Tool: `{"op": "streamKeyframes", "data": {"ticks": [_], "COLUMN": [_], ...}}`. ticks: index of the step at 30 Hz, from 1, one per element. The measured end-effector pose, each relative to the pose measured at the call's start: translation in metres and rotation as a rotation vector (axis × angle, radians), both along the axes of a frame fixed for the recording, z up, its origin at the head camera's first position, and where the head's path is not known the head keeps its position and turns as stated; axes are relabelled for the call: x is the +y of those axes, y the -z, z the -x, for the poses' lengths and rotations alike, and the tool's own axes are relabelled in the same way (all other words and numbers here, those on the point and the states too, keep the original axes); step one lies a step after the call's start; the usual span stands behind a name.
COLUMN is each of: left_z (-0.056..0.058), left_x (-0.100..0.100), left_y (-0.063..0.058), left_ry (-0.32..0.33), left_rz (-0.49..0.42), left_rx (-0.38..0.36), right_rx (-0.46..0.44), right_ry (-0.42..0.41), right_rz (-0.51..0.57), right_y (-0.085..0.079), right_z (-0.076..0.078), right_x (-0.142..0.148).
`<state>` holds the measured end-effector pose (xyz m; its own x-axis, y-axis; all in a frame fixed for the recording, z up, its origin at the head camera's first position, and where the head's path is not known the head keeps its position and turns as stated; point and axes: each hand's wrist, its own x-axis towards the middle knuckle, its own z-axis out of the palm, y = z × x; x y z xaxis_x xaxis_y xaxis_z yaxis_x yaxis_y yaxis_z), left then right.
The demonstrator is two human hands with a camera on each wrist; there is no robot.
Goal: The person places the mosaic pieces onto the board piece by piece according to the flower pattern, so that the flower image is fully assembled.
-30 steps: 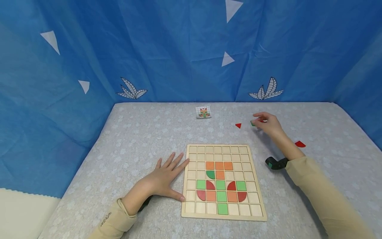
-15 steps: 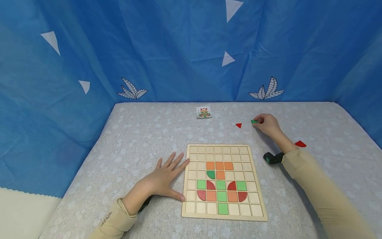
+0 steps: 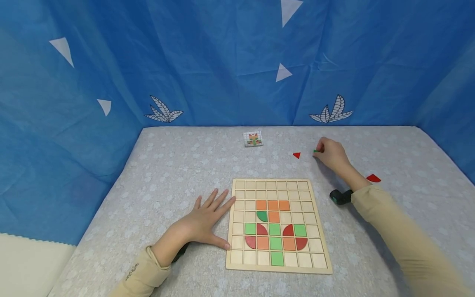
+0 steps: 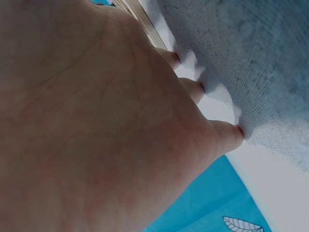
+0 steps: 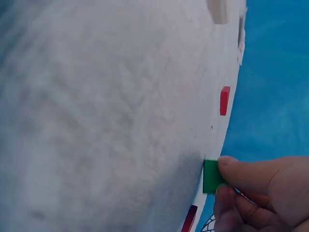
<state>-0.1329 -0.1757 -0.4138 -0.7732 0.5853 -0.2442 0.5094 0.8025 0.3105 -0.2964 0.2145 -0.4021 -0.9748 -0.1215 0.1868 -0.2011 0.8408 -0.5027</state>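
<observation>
My right hand [image 3: 333, 154] pinches a small green block [image 5: 212, 176] between thumb and fingers at the back right of the table. Only a sliver of the green block shows in the head view. My left hand [image 3: 203, 222] lies with spread, straight fingers along the left edge of a wooden grid board [image 3: 323, 231], its thumb and a fingertip touching the frame. Orange, light green, red and dark green pieces fill several squares of the board. In the left wrist view, fingertips [image 4: 231, 135] press on the cloth.
A red piece [image 3: 297, 155] lies left of the right hand, and a red quarter-round piece [image 3: 373, 178] lies beside the right forearm. A dark red piece [image 5: 189, 218] shows near the green block. Toward the back stands a small pattern card [image 3: 253, 139]. Blue curtains surround the table.
My right fingers have closed in on the green block and now cover most of it in the head view. The left hand and the board have stayed put.
</observation>
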Motion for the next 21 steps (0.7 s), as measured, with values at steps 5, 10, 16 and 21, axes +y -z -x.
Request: {"op": "streamKeyframes", "data": {"ticks": [5,10,16,21], "left_z": [0.0,-0.001,-0.001,-0.001], "left_x": [0.0,0.0,0.0,0.0], "left_y": [-0.001,-0.001,-0.001,-0.001], "left_ry": [-0.001,-0.003,0.0,0.002], "left_rz": [-0.004,-0.004,-0.005,-0.007], "left_rx": [-0.004,-0.002,0.009,0.01], "right_rx": [-0.009,-0.027,-0.049,-0.052], "right_ry": [-0.017,-0.031,-0.086,-0.114], "right_rz": [0.026,0.079,0.205,0.261], "right_y": [0.0,-0.001,-0.003,-0.006], "right_z": [-0.004,-0.01,-0.025,-0.041], "right_x": [0.001,0.0,-0.006,-0.014]}}
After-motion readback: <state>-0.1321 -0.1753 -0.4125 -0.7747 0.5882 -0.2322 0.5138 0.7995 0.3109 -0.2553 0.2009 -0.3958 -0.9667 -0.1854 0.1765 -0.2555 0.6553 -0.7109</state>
